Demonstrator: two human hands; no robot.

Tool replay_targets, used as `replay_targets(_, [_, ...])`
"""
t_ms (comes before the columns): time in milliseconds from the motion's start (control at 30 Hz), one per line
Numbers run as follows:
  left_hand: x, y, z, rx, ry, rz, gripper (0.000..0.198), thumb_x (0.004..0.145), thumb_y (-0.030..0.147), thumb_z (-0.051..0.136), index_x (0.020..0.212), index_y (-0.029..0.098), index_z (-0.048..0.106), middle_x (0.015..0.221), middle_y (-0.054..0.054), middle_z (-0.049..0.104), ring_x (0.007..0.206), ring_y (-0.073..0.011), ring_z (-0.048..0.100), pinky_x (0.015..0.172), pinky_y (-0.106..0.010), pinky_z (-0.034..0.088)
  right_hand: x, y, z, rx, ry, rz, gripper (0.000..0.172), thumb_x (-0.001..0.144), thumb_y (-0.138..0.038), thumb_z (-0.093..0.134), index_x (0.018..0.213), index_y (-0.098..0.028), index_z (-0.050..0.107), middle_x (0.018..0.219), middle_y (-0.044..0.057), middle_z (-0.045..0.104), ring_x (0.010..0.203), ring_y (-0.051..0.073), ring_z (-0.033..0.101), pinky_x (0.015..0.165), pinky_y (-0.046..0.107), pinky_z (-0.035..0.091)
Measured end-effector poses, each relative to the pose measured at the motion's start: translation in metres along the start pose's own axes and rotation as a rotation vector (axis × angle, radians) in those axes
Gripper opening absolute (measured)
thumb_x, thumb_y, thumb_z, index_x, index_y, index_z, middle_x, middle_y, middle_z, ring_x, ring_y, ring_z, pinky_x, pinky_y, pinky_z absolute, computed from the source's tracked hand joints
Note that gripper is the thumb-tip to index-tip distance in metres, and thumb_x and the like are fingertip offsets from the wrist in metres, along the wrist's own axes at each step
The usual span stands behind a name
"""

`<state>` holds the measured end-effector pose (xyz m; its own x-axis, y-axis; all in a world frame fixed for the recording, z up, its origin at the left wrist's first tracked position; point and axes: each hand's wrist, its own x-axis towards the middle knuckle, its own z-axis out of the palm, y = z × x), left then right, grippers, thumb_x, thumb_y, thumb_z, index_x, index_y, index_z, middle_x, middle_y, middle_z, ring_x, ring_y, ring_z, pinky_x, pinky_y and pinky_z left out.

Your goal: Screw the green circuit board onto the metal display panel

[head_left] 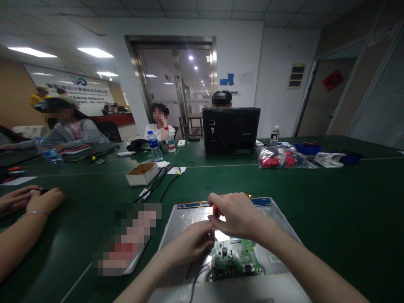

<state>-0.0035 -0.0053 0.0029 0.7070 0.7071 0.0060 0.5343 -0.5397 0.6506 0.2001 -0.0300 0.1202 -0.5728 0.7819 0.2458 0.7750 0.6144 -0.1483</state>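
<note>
mostly hidden: red-handled tool (216, 211) inside right hand (237, 219); left hand (189, 245) covers tip.

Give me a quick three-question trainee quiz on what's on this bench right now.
1. True or false: the right hand grips a red-handled tool.
2. The green circuit board lies on: A) a cardboard box, B) a metal panel, C) a plastic bag.
3. What colour is the table?

Key: 1 true. 2 B. 3 green.
</note>
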Motion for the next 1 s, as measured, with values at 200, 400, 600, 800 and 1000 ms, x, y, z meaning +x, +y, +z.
replay_targets(200, [-0.0012,-0.0005,0.0018,0.022,0.029,0.019,0.019,0.085,0.013,0.053,0.101,0.018,0.062,0.104,-0.007,0.069,0.093,-0.0254,0.061,0.086,-0.035,0.048,0.0002,0.001,0.0017,-0.024,0.001,0.004,0.016,0.09,-0.027,0.06,0.105,-0.02,0.062,0.089,0.005,0.079,0.073,0.02,0.07,0.056,0.028,0.026])
replay_targets(400, [0.0007,0.0001,0.0011,0.031,0.027,0.003,0.013,0.082,0.013,0.054,0.093,0.02,0.058,0.096,-0.005,0.067,0.089,-0.0237,0.058,0.081,-0.033,0.046,0.0005,0.0006,0.0011,-0.048,0.01,0.005,0.013,0.089,-0.025,0.06,0.102,-0.021,0.061,0.087,0.004,0.079,0.072,0.021,0.071,0.054,0.03,0.021])
replay_targets(600, [0.0014,0.0014,0.0002,0.03,0.022,-0.017,0.01,0.081,0.014,0.055,0.088,0.02,0.057,0.09,-0.002,0.064,0.085,-0.0207,0.057,0.078,-0.03,0.045,-0.0005,-0.0006,-0.0002,-0.041,-0.001,0.004,0.013,0.091,-0.027,0.06,0.103,-0.021,0.062,0.088,0.004,0.079,0.074,0.022,0.073,0.054,0.029,0.024])
replay_targets(800, [0.0002,0.0025,0.0006,0.028,0.02,-0.019,0.012,0.081,0.012,0.055,0.089,0.02,0.058,0.092,-0.003,0.065,0.088,-0.0215,0.058,0.08,-0.031,0.046,0.0002,-0.0003,-0.0008,-0.025,-0.016,0.02,0.013,0.091,-0.027,0.061,0.103,-0.021,0.062,0.088,0.004,0.079,0.074,0.021,0.072,0.055,0.029,0.025])
replay_targets(1000, [0.0004,0.0017,0.001,0.01,0.017,-0.003,0.02,0.082,0.012,0.054,0.099,0.019,0.061,0.106,-0.007,0.067,0.097,-0.024,0.06,0.09,-0.035,0.047,-0.0028,0.0,-0.0052,0.062,-0.021,-0.041,0.017,0.086,-0.022,0.063,0.103,-0.02,0.062,0.094,0.003,0.077,0.077,0.02,0.07,0.057,0.028,0.028])
